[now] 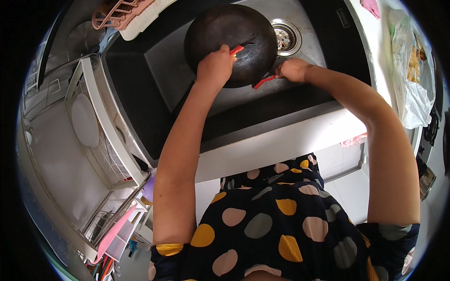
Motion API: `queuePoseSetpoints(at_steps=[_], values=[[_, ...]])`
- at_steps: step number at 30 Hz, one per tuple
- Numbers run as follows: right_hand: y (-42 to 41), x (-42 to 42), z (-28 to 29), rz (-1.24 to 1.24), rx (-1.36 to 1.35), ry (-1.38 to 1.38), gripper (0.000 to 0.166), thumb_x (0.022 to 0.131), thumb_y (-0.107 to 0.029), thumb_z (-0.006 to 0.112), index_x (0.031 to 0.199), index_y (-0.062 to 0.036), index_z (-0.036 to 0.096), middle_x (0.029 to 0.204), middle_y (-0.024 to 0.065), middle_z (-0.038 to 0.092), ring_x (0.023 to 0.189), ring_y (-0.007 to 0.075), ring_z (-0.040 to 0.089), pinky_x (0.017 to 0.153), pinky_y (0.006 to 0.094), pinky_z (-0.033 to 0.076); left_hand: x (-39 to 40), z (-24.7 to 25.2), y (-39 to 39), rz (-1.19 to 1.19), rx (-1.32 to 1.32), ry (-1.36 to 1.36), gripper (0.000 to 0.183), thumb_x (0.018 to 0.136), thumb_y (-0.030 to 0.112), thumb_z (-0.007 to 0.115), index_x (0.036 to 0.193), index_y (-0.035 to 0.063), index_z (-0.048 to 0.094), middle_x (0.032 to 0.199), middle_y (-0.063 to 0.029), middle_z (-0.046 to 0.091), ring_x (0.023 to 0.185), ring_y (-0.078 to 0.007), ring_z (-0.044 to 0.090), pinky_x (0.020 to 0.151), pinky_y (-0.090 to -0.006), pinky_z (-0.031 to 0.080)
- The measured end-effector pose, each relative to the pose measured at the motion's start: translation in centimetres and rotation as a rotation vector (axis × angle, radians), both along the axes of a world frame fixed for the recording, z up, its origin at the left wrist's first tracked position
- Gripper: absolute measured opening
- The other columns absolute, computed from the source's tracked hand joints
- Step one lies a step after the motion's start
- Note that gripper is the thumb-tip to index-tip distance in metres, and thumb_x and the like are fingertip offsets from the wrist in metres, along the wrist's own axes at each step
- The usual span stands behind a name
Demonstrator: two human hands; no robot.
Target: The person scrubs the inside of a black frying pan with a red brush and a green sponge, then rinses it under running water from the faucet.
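Observation:
A dark wok (242, 66) lies bottom up in the black sink (172, 63). My left hand (216, 66) is over the wok's underside, closed around a small red-handled tool (236, 51). That tool's thin metal end points right and appears to touch the wok. Beside the wok's lower right edge, my right hand (291, 69) has its fingers closed on the end of a red handle-like piece (263, 82). What this piece belongs to is hidden. A black handle (182, 100) runs down from the wok, partly behind my left forearm.
A drain strainer (285, 38) with bits in it sits right of the wok. At left stands a white rack (109, 123) with a white plate (85, 120). A pink rack (132, 14) is at the upper left. Plastic bags (416, 102) lie on the right counter.

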State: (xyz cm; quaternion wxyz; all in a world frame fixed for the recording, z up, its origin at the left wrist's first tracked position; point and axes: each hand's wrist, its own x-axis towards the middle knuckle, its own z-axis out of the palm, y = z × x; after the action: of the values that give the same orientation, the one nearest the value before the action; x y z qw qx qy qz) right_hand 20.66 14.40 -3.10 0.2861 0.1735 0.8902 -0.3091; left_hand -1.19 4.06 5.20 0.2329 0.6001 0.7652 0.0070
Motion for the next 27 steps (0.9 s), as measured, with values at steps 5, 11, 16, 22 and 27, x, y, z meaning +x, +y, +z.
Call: queuePoseSetpoints(at_steps=[5, 11, 16, 22, 27], values=[[3.2, 3.1, 0.7, -0.067, 0.094, -0.087, 0.023, 0.088, -0.027, 0.048, 0.097, -0.0129, 0.064, 0.097, 0.0117, 0.063, 0.094, 0.0302, 0.059, 0.080, 0.0408, 0.045, 0.0, 0.3, 0.1, -0.026, 0.026, -0.009, 0.024, 0.086, 0.024, 0.056, 0.091, 0.0007, 0.052, 0.079, -0.0187, 0.064, 0.077, -0.0345, 0.063, 0.066, -0.0434, 0.049], [1.0, 0.8, -0.9, 0.055, 0.078, -0.003, 0.023, 0.087, -0.028, 0.051, 0.099, -0.0136, 0.065, 0.098, 0.0131, 0.064, 0.093, 0.0308, 0.060, 0.079, 0.0418, 0.047, 0.1, 0.0, 0.1, -0.002, -0.001, -0.005, 0.025, 0.086, 0.024, 0.057, 0.091, 0.0007, 0.051, 0.078, -0.0187, 0.064, 0.077, -0.0349, 0.062, 0.066, -0.0437, 0.049], [6.9, 5.1, 2.9, -0.071, 0.404, -0.089, 0.022, 0.082, -0.013, 0.049, 0.096, -0.0105, 0.066, 0.096, 0.0141, 0.065, 0.091, 0.0315, 0.062, 0.077, 0.0395, 0.050, -0.1, 0.0, 0.4, -0.034, 0.010, 0.011, 0.025, 0.086, 0.025, 0.057, 0.091, 0.0010, 0.051, 0.081, -0.0197, 0.063, 0.079, -0.0360, 0.061, 0.068, -0.0452, 0.048], [8.1, 3.3, 4.7, -0.546, 0.374, -0.070, 0.027, 0.086, -0.022, 0.048, 0.096, -0.0029, 0.065, 0.099, 0.0202, 0.062, 0.095, 0.0354, 0.059, 0.081, 0.0409, 0.048, -0.3, 0.4, 0.3, -0.047, 0.024, 0.014, 0.026, 0.085, 0.025, 0.057, 0.090, 0.0007, 0.051, 0.080, -0.0196, 0.063, 0.079, -0.0361, 0.062, 0.068, -0.0457, 0.048], [5.4, 3.9, 1.7, -1.233, -0.143, -0.111, 0.031, 0.090, -0.031, 0.047, 0.078, -0.0060, 0.062, 0.055, 0.0073, 0.050, 0.044, 0.0197, 0.048, 0.042, 0.0359, 0.038, -0.2, 0.9, 0.7, -0.018, -0.006, 0.000, 0.027, 0.087, 0.027, 0.055, 0.090, 0.0008, 0.050, 0.083, -0.0211, 0.062, 0.081, -0.0381, 0.060, 0.070, -0.0461, 0.047]])
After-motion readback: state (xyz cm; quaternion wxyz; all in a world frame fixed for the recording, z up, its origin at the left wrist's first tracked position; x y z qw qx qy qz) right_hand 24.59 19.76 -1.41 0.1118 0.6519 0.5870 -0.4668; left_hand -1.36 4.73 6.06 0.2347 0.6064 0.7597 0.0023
